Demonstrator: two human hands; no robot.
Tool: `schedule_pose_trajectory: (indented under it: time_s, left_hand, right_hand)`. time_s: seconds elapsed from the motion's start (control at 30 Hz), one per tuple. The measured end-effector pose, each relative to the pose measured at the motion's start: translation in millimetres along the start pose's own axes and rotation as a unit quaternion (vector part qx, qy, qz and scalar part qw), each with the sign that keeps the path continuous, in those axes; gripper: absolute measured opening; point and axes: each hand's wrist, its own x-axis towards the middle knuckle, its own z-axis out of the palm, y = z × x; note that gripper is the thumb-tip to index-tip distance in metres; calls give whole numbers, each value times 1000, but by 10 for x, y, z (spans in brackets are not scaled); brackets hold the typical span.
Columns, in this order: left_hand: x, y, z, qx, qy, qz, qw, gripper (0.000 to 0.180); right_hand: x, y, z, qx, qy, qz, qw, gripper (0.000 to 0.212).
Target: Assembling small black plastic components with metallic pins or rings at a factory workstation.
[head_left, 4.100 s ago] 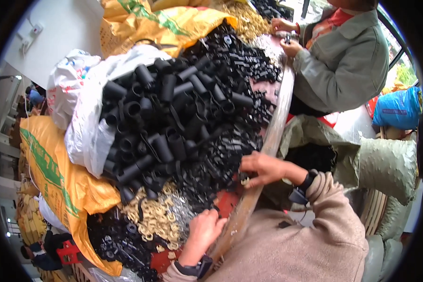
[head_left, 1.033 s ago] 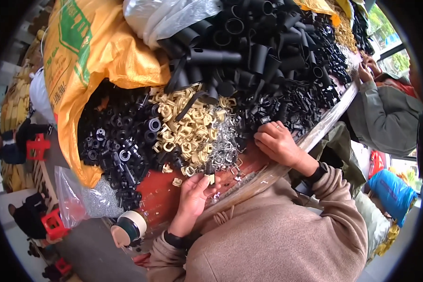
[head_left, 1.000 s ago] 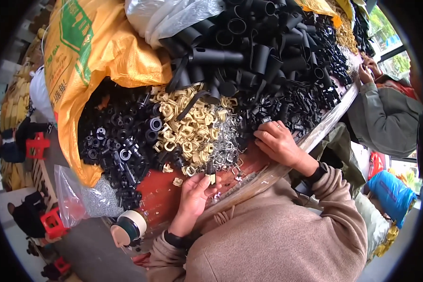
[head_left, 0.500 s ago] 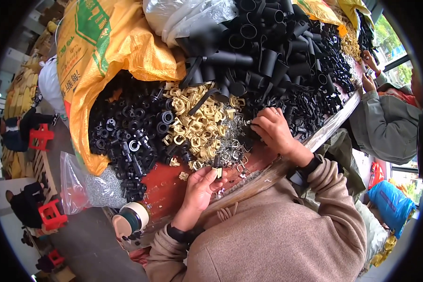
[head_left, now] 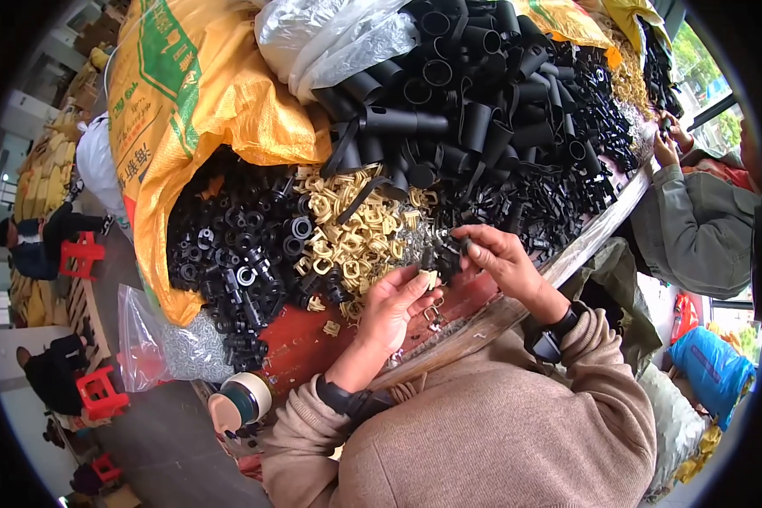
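Observation:
Near the middle of the bench, my left hand [head_left: 388, 311] is closed around a small part with a cream plastic end [head_left: 430, 278] and a black upper section [head_left: 427, 256]. To its right, my right hand [head_left: 510, 269] pinches a small dark piece [head_left: 466, 245] between thumb and forefinger. A shiny metal bit [head_left: 442, 233] shows at the forefinger's tip; whether it is held or lies behind cannot be told. Just beyond both hands lie heaped cream plastic clips [head_left: 347, 224] and small wire clips [head_left: 415, 241]. Black ring-shaped parts [head_left: 245, 237] are piled on the left.
Black tubes [head_left: 474, 123] and small black clips [head_left: 550, 199] heap up beyond. A yellow woven sack [head_left: 165, 110] stands left, a round tub [head_left: 250, 394] at the near left corner. A wooden rail [head_left: 474, 330] edges the red bench [head_left: 305, 343]. Another person [head_left: 703, 212] works at right.
My right hand has come down and nearer from the clip pile, with fingers now pinched. My left hand has moved up and right with its part, so the hands are closer together.

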Motion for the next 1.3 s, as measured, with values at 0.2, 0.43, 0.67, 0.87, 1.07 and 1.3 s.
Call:
schedule_pose_trajectory:
  time_s: [0.2,0.43,0.67,0.87,1.07,1.3]
  left_hand:
    - [62,-27,94,-13,-14,19,1000,24]
    - [-19,-36,173,-35,-30,18,999,19]
    - [-20,-122,112,25,-56,-21,998,18]
    - [-29,-26,156,101,-95,7,990,22]
    - [37,-91,-118,122,-91,57,987,19]
    - [-27,-134,-18,105,-72,69,989,21]
  right_hand:
    - [-96,-49,223,5,-32,-74,997,26]
    - [-140,-1,272,-310,32,-272,910,27]
    - [-104,52,185,-411,30,-464,784,33]
    - [-65,-74,40,-416,-16,-497,761,30]
    - [489,-444,-532,-565,353,-321,673,42]
    - [671,-218,-600,-595,301,-239,705,44]
